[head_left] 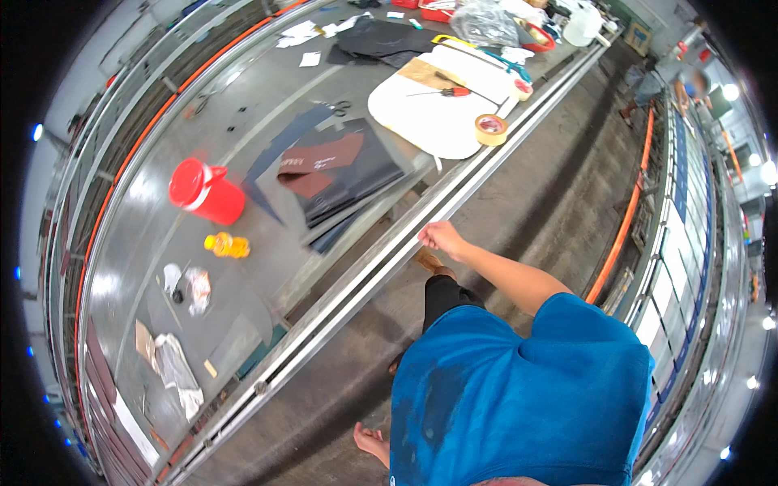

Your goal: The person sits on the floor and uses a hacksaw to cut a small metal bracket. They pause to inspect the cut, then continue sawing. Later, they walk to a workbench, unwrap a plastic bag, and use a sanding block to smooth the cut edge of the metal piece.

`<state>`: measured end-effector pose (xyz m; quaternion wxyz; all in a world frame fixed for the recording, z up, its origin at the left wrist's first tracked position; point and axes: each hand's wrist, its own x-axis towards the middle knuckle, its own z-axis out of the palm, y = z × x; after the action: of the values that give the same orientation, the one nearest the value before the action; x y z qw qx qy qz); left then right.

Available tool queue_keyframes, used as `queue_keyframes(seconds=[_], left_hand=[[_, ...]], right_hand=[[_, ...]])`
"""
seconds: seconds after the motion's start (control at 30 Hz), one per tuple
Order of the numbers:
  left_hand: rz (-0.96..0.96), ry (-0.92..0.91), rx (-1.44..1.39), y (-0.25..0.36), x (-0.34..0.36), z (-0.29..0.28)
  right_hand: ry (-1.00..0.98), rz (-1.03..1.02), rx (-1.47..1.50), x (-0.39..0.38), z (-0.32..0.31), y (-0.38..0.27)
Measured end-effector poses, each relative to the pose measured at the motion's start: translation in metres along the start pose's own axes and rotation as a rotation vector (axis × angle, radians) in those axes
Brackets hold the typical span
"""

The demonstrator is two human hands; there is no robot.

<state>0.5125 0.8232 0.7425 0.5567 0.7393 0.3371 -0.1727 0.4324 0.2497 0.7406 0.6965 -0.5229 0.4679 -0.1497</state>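
Note:
My right hand (442, 237) is held out over the aisle beside the table's metal edge rail. Its fingers are curled closed, and nothing shows in them. My left hand (371, 444) hangs low beside my blue shirt, apart from the table. Its fingers are loosely bent with a gap between them, and no object is seen there. Nearest my right hand on the table is a stack of dark sheets (356, 182) with a brown printed piece (320, 166) on top. Scissors (342, 108) lie just beyond it.
The long grey table holds a red jug (207, 192), a yellow bottle (227, 245), a white cloth (177, 373) and a white board (405, 117) with a screwdriver (442, 92) and a tape roll (491, 129). An orange rail (628, 219) borders the aisle. Another person (646, 85) is farther off.

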Motion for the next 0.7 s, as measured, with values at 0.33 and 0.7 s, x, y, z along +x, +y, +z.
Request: queue_keyframes(seconds=[0.33,0.7], left_hand=[[0.338,-0.444,0.522,-0.072,0.036,0.296],[0.285,-0.026,0.393,0.002,-0.086,0.264]], right_hand=[[0.113,-0.322,-0.162,0.160,-0.155,-0.150],[-0.415,-0.171,-0.193,0.184,-0.025,-0.172]])
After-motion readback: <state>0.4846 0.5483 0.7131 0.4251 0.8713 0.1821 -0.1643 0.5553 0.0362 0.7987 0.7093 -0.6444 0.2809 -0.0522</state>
